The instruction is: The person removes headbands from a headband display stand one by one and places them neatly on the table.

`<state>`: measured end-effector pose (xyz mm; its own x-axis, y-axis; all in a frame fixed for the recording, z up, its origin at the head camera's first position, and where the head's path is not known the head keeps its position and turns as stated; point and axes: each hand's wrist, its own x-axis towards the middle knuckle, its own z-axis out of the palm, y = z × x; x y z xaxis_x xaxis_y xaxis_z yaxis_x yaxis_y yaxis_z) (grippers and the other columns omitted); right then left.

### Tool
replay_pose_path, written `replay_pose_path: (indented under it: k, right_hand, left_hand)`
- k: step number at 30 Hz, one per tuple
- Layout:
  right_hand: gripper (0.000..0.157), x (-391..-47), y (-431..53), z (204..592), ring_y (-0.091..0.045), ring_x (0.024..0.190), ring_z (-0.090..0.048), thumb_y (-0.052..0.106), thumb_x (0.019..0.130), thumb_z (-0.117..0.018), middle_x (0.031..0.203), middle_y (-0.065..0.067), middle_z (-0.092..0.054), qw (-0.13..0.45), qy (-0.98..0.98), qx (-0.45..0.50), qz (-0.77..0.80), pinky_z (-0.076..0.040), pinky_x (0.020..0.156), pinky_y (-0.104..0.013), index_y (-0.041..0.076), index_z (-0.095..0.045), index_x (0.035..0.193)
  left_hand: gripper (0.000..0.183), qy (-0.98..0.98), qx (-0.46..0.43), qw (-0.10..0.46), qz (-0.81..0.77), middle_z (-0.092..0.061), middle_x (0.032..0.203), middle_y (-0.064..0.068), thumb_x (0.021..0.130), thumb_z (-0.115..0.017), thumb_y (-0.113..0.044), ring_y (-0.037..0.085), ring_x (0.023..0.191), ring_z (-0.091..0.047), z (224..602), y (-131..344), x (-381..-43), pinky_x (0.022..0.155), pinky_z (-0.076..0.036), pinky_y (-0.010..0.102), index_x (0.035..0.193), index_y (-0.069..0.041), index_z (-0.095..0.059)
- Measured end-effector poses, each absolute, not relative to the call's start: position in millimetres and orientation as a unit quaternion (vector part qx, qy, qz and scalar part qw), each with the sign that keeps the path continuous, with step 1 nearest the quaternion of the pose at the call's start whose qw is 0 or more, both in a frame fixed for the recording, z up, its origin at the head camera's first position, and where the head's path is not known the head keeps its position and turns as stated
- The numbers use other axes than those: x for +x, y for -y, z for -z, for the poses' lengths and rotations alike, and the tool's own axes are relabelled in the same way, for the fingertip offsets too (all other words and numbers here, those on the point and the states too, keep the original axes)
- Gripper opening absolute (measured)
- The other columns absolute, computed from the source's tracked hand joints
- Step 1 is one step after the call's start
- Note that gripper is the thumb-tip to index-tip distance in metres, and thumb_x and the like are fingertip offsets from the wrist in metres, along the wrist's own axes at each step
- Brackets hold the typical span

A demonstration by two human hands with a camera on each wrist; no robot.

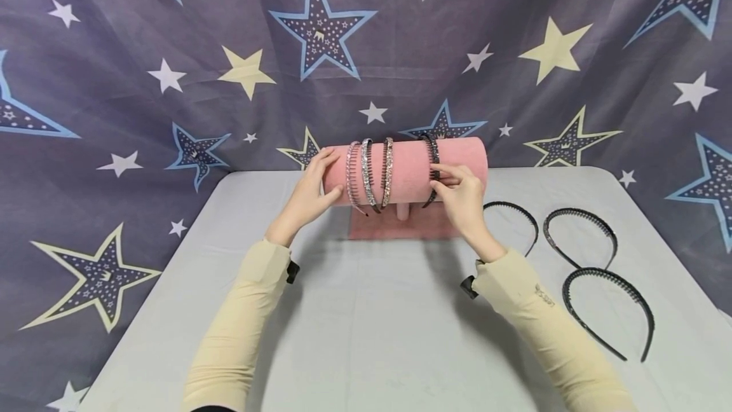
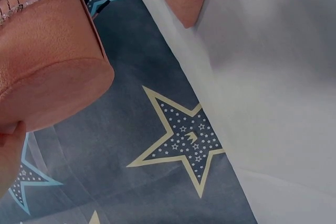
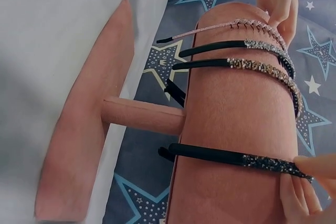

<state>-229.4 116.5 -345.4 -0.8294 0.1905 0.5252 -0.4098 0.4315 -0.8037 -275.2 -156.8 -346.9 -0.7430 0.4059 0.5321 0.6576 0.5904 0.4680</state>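
Note:
A pink velvety headband stand [image 1: 410, 173] has a horizontal roll on a post above a flat base [image 1: 377, 224]. My left hand [image 1: 303, 202] holds the roll's left end, fingers over the top and thumb on the front. Round the roll's left half sit a pink headband [image 3: 210, 31], a silver glitter headband [image 3: 265, 46] and a gold-toned glitter headband [image 3: 257, 67]. Farther right, a black glittery headband [image 3: 215, 154] goes round the roll. Thumb and fingers of my right hand [image 1: 464, 202] pinch this one at its glittery part.
Several dark toothed headbands lie on the white-covered table [image 1: 354, 310] to the right: one beside the stand [image 1: 534, 224], another headband [image 1: 614, 243] farther right, and a nearer headband [image 1: 646, 310]. A star-patterned curtain [image 1: 389, 100] hangs right behind the table.

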Motion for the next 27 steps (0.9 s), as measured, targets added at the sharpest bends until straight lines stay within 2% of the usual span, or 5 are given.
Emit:
replay_pose_path:
  k: [11,27]
  right_hand:
    - [0.026,-228,-131,347,-0.026,0.073,-0.062,-0.002,0.073,-0.066,0.083,-0.017,-0.058,0.302,0.798,0.053,-0.519,-0.044,0.061,-0.005,0.002,-0.068,0.099]
    - [0.028,-226,-151,348,-0.027,0.071,-0.061,-0.006,0.073,-0.065,0.081,-0.014,-0.056,0.313,0.798,0.034,-0.515,-0.047,0.053,-0.007,0.0,-0.067,0.099]
  left_hand:
    - [0.059,0.872,-0.304,0.187,0.334,-0.029,0.139,0.015,0.078,-0.059,-0.013,0.028,0.132,-0.018,347,157,-275,0.109,-0.015,0.04,0.132,-0.002,-0.037]
    - [0.059,0.873,-0.306,0.184,0.332,-0.028,0.139,0.015,0.078,-0.058,-0.013,0.027,0.132,-0.017,347,157,-276,0.109,-0.014,0.039,0.132,-0.001,-0.036]
